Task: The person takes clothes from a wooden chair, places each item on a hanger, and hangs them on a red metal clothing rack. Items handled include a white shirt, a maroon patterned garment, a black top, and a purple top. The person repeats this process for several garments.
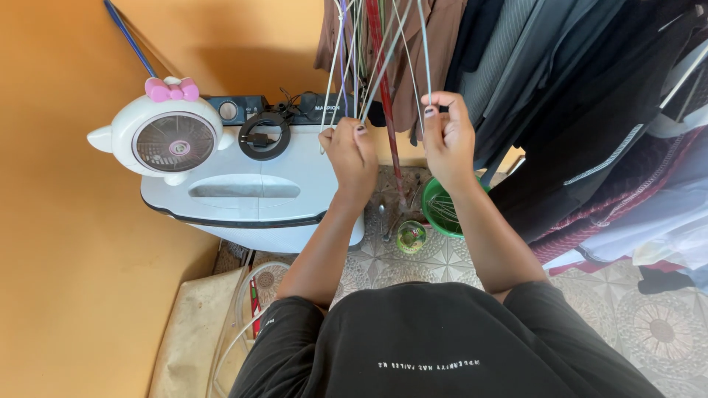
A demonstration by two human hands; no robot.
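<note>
A bundle of thin pale strands (383, 51) hangs down from above in front of me. My left hand (352, 153) is closed around the lower ends of several strands, with dark-painted nails showing. My right hand (447, 134) pinches another one or two strands a little to the right, at about the same height. Both forearms reach up from my lap, which is covered by a black shirt (435, 346). A red rod (385, 96) runs down between my hands.
A white machine (243, 195) stands at left with a white cat-shaped fan (171, 136) and a black ring (264, 136) on top. A green bowl (441, 210) and a small glass jar (411, 236) sit on the patterned floor. Dark clothes (590, 110) hang at right. An orange wall (66, 221) is left.
</note>
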